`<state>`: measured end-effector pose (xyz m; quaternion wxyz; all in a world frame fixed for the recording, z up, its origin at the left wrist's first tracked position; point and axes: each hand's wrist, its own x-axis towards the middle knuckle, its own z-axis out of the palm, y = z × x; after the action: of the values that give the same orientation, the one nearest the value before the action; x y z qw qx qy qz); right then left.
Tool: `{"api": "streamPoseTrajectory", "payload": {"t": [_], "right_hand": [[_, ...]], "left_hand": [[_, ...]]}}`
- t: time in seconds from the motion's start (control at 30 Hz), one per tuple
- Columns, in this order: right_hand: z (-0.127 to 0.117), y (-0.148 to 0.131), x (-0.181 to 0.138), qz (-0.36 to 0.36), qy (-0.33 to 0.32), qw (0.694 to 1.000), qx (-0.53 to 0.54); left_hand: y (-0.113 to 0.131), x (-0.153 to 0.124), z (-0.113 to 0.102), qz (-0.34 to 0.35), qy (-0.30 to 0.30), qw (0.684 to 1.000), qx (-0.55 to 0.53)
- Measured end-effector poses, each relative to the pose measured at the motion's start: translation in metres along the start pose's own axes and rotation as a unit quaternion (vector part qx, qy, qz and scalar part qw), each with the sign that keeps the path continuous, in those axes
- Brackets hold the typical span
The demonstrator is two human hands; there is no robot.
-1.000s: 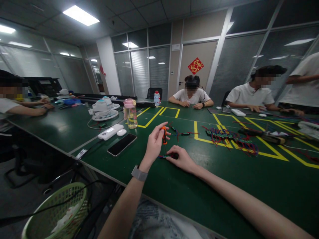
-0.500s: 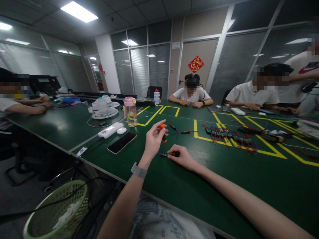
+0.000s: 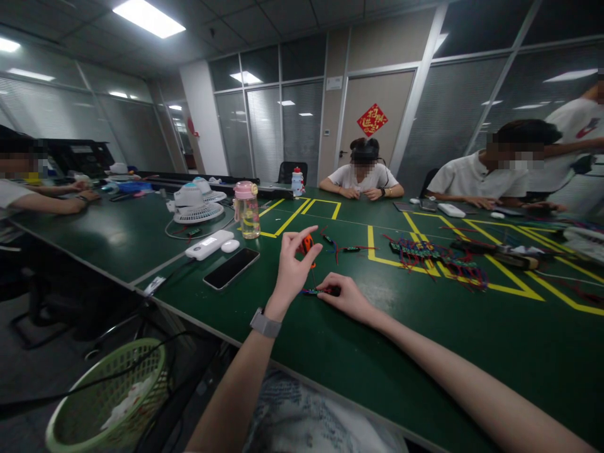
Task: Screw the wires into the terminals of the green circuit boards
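A screwdriver (image 3: 308,243) with an orange and black handle stands nearly upright, its thin shaft pointing down. My left hand (image 3: 290,267) has its fingers around the handle, with the thumb and index finger loosened away from it. The shaft's tip meets a small green terminal board (image 3: 311,292) with coloured wires, lying on the green table (image 3: 321,346). My right hand (image 3: 346,298) pinches the right end of that board against the tabletop; its fingertips partly cover it. Just beyond my hands lie two more small wired boards, one of them a dark board (image 3: 350,250) with red wires.
A phone (image 3: 231,268), a white power strip (image 3: 210,245) and a drink bottle (image 3: 247,214) stand to the left. On the right is a pile of wired boards (image 3: 425,251). Co-workers sit around the table. A green basket (image 3: 111,390) is on the floor.
The thumb and index finger of my left hand have spread apart at the screwdriver's handle, which has turned a little. My right hand stays on the board.
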<state>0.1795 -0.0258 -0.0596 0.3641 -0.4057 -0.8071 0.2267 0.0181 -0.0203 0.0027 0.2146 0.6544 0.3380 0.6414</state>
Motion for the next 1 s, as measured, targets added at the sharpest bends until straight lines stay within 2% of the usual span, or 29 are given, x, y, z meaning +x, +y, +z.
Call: {"api": "streamPoseTrajectory", "payload": {"t": [0.07,0.23,0.3,0.43,0.5,0.63,0.83,1.0], "right_hand": [[0.0004,0.0007,-0.0003,-0.007,-0.001,1.0,-0.004],[0.0014,0.0024,-0.0007,-0.015,-0.001,1.0,-0.013],[0.0017,0.0029,-0.0007,-0.015,0.001,1.0,-0.014],[0.0018,0.0025,-0.0009,-0.014,0.0,1.0,-0.014],[0.0016,0.0018,-0.0009,-0.014,-0.002,1.0,-0.016],[0.001,0.0004,-0.0009,-0.012,-0.001,1.0,-0.015],[0.0008,-0.0006,-0.0012,-0.019,0.001,1.0,-0.017],[0.0008,0.0,-0.0012,-0.022,0.002,1.0,-0.021]], "left_hand": [[-0.0018,0.0013,0.0002,-0.007,0.002,1.0,-0.007],[-0.0031,0.0035,0.0004,-0.06,-0.018,0.986,-0.156],[-0.0021,0.0035,-0.0009,-0.058,-0.001,0.99,-0.129],[-0.0016,0.0036,-0.0029,-0.011,0.039,0.999,-0.011],[-0.0021,0.0038,-0.0021,-0.012,0.025,0.999,-0.043],[-0.0018,0.0034,0.0003,-0.059,-0.042,0.982,-0.176],[-0.0034,0.0042,-0.0022,-0.016,0.014,0.998,-0.053],[-0.0065,0.0046,-0.0013,-0.065,-0.052,0.978,-0.193]]}}
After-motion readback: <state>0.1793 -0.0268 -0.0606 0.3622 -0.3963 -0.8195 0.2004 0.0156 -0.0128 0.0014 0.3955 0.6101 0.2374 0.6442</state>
